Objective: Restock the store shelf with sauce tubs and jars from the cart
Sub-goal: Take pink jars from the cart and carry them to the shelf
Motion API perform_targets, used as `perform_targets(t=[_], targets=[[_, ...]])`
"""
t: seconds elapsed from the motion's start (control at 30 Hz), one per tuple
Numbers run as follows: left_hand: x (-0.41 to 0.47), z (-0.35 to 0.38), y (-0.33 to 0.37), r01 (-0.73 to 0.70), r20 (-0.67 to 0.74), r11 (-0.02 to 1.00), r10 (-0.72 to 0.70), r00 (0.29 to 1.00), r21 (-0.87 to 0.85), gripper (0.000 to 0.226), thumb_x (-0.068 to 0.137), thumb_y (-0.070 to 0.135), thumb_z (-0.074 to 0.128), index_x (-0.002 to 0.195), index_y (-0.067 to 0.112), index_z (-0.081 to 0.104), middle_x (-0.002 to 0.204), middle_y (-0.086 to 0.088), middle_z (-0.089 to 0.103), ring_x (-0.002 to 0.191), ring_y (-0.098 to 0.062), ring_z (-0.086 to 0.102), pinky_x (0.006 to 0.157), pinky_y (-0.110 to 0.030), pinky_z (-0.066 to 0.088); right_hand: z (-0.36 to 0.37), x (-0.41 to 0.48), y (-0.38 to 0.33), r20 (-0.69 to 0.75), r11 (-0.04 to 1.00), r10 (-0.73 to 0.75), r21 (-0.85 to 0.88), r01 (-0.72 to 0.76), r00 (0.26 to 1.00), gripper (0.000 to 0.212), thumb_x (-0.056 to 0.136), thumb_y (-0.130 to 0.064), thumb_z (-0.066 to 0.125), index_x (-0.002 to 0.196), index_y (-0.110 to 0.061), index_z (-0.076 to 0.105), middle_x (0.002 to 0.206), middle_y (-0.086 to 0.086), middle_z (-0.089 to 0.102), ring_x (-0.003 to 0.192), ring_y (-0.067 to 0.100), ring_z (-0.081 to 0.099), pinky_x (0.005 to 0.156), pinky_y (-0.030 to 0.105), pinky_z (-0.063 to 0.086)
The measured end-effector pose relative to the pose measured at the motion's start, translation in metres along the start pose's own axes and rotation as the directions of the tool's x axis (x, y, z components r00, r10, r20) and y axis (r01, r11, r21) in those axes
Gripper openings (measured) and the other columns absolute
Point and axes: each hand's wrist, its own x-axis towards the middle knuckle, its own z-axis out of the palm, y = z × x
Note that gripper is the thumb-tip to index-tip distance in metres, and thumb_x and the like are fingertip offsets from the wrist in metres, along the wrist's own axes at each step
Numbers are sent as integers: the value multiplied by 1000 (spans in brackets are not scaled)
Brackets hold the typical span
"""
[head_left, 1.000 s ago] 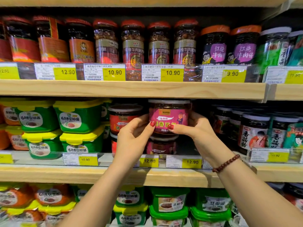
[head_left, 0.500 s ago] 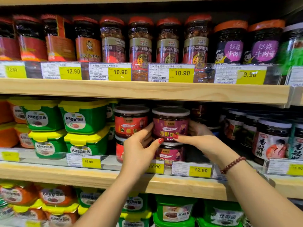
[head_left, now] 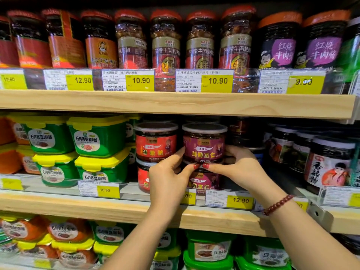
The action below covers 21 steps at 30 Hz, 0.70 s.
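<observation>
Just right of the red jar (head_left: 155, 141), the left hand (head_left: 169, 172) and right hand (head_left: 239, 168) pinch the purple jar (head_left: 204, 145) low; probably rigid, slick, weighty, so grip its sides.

The purple-labelled sauce jar (head_left: 204, 145), upright with a clear lid and its label facing out, sits atop a matching purple jar (head_left: 204, 183) on the middle shelf (head_left: 97, 208). The left hand (head_left: 167, 178) and right hand (head_left: 237, 168) hold its sides, thumbs at its base. Touching it on the view's left stand two stacked red-labelled jars (head_left: 155, 143).
</observation>
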Motion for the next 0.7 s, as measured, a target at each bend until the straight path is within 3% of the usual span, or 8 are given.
perform_targets(t=[0.1,0.27,0.57,0.7], targets=[[1,4,0,24,-19,999,-24,1000,43,43,76,22,74,117,21,66,112,10,68,102,0,62,90,-18,48,0,6,2,4,999,41,-23,-41,999,57,65,-28,86,117,-23,65,107,-8,68,98,6,63,84,23,51],[5,10,1,69,-63,987,-60,996,145,42,75,32,73,116,26,66,109,9,70,99,-7,64,82,-18,47,0,18,7,62,995,94,29,-96,994,53,68,-20,85,117,-19,63,115,-1,68,103,12,63,89,28,50],[5,10,9,124,-67,974,-113,991,192,40,77,33,71,117,30,65,109,12,69,94,-7,64,72,-15,41,1,22,13,57,995,103,5,-103,993,63,66,-32,86,123,-20,61,122,0,65,109,16,62,98,40,50],[7,8,8,149,-24,974,-147,989,172,41,77,32,71,117,29,65,112,14,68,99,-7,63,74,-15,41,0,16,7,49,991,131,-9,-131,990,57,67,-32,85,118,-21,63,121,0,66,107,15,63,96,36,51]])
